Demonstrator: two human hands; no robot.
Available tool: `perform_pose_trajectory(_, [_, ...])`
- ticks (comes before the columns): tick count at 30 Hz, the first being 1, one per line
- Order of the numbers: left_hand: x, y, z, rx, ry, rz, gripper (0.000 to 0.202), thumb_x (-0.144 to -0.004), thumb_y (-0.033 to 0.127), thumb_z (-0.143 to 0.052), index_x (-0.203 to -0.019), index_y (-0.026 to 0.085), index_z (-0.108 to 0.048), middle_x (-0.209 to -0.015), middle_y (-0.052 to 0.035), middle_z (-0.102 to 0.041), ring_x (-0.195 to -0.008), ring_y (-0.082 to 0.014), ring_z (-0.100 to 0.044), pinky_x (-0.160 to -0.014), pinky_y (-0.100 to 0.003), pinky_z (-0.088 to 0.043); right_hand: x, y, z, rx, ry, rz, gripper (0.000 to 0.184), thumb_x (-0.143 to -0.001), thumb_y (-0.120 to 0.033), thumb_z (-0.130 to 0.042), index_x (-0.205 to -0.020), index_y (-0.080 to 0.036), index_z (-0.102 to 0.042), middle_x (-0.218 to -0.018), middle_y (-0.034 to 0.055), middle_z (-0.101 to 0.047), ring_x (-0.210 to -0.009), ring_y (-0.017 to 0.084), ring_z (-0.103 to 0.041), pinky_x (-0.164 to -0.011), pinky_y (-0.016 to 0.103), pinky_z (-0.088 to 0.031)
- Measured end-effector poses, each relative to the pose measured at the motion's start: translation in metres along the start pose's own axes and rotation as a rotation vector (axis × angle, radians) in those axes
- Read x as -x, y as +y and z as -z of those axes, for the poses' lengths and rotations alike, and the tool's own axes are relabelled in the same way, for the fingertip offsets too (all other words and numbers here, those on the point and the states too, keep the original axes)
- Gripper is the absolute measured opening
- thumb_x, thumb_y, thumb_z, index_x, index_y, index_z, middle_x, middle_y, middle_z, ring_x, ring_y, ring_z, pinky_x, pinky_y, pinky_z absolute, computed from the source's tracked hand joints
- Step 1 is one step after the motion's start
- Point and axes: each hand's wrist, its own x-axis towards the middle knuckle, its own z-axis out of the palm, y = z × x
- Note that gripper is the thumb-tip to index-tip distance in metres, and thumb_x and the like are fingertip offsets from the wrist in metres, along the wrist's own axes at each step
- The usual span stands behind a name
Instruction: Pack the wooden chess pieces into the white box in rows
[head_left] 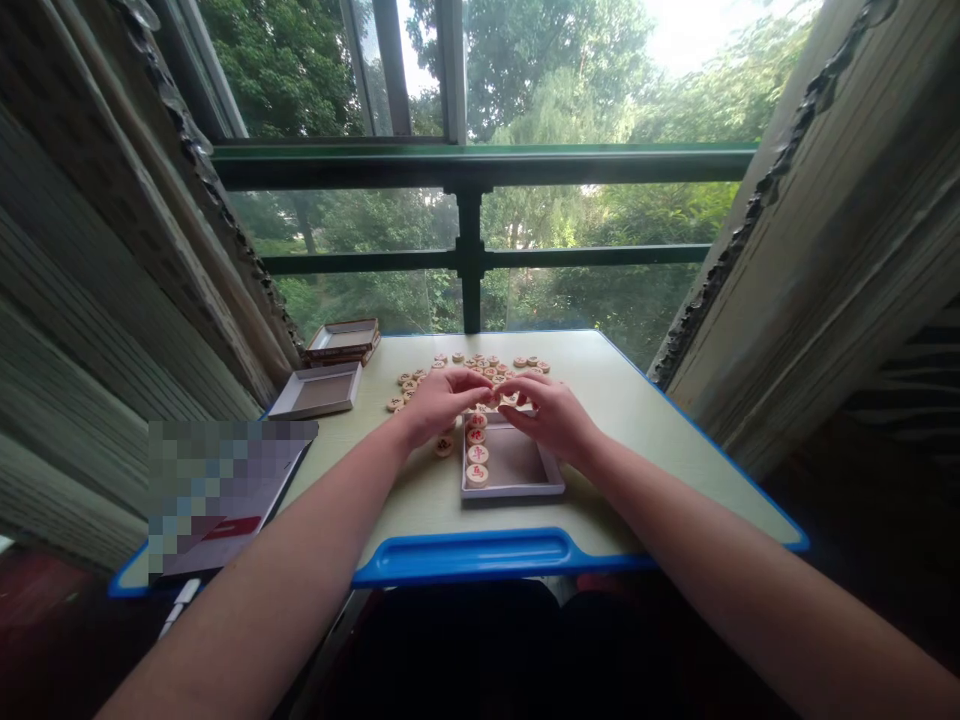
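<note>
Over the far edge of a shallow white box tray [513, 491], my left hand [442, 400] and my right hand [551, 408] meet at the fingertips. My left thumb and fingers are pinched together; whatever lies between them is too small to make out. On my right hand the thumb stands apart from the curled fingers, and no held thing shows there. A column of round wooden Chinese chess pieces [478, 455] with red characters lines the tray's left side. Loose Chinese chess pieces [444, 446] lie left of the tray and behind my hands, partly hidden by them.
Another shallow box tray [319, 390] and a stack of boxes [343, 340] sit at the table's back left. A flat, partly blurred device [240, 490] lies at the left edge, near a white cable [180, 600]. The table [637, 470] has a blue rim and stands against a window railing.
</note>
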Motion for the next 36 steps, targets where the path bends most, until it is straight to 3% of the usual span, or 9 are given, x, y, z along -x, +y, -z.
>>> perform_pose_trajectory(9, [0.002,0.004,-0.001,0.043,-0.024,0.045,0.031,-0.067,0.039,-0.071,-0.085,0.014,-0.07,-0.082,-0.0065,-0.07,-0.076,-0.017,-0.062,-0.066,-0.028,-0.048,0.0,-0.001,-0.002,0.029,-0.02,-0.01,0.015,-0.076,-0.021,-0.061,-0.091,-0.019,-0.065,-0.088,0.0045,-0.065,-0.076,0.014,-0.057,-0.068,0.026,-0.046])
perform_pose_trajectory(12, [0.0,0.0,0.0,-0.028,0.045,0.014,0.031,-0.073,0.041,-0.063,-0.088,0.014,-0.069,-0.083,-0.0061,-0.069,-0.073,-0.0158,-0.061,-0.065,-0.027,-0.048,-0.002,-0.001,0.0,0.048,-0.024,-0.05,0.013,-0.075,-0.022,-0.061,-0.087,-0.018,-0.064,-0.087,0.0046,-0.064,-0.076,0.015,-0.056,-0.069,0.027,-0.045])
perform_pose_trajectory(15, [-0.004,-0.006,0.005,-0.213,0.121,-0.037,0.025,-0.075,0.032,-0.057,-0.089,0.015,-0.069,-0.088,-0.0057,-0.069,-0.074,-0.0158,-0.06,-0.066,-0.028,-0.047,-0.003,-0.001,0.003,0.102,-0.106,-0.096,0.014,-0.072,-0.023,-0.064,-0.085,-0.017,-0.064,-0.084,0.004,-0.065,-0.078,0.016,-0.055,-0.074,0.029,-0.043])
perform_pose_trajectory(18, [-0.006,-0.01,0.01,-0.398,0.053,-0.133,0.019,-0.072,0.024,-0.055,-0.08,0.017,-0.071,-0.092,-0.0045,-0.068,-0.083,-0.0175,-0.059,-0.075,-0.029,-0.048,-0.003,-0.004,0.005,0.183,-0.252,-0.121,0.016,-0.07,-0.027,-0.066,-0.083,-0.018,-0.067,-0.078,0.0033,-0.065,-0.079,0.018,-0.054,-0.075,0.03,-0.041])
perform_pose_trajectory(22, [-0.005,-0.011,0.012,-0.502,-0.085,-0.192,0.017,-0.07,0.029,-0.06,-0.074,0.019,-0.073,-0.089,-0.004,-0.067,-0.09,-0.0191,-0.06,-0.085,-0.031,-0.046,-0.003,-0.008,0.004,0.274,-0.364,-0.131,0.015,-0.07,-0.029,-0.065,-0.079,-0.018,-0.07,-0.076,0.0038,-0.066,-0.078,0.018,-0.054,-0.072,0.028,-0.04])
perform_pose_trajectory(36, [-0.006,-0.015,0.014,-0.47,-0.163,-0.136,0.014,-0.067,0.025,-0.062,-0.073,0.017,-0.071,-0.09,-0.0037,-0.067,-0.083,-0.0168,-0.06,-0.073,-0.027,-0.047,-0.006,-0.003,-0.004,0.278,-0.372,-0.085,0.016,-0.074,-0.032,-0.065,-0.079,-0.019,-0.072,-0.073,0.0035,-0.067,-0.071,0.015,-0.053,-0.068,0.026,-0.037])
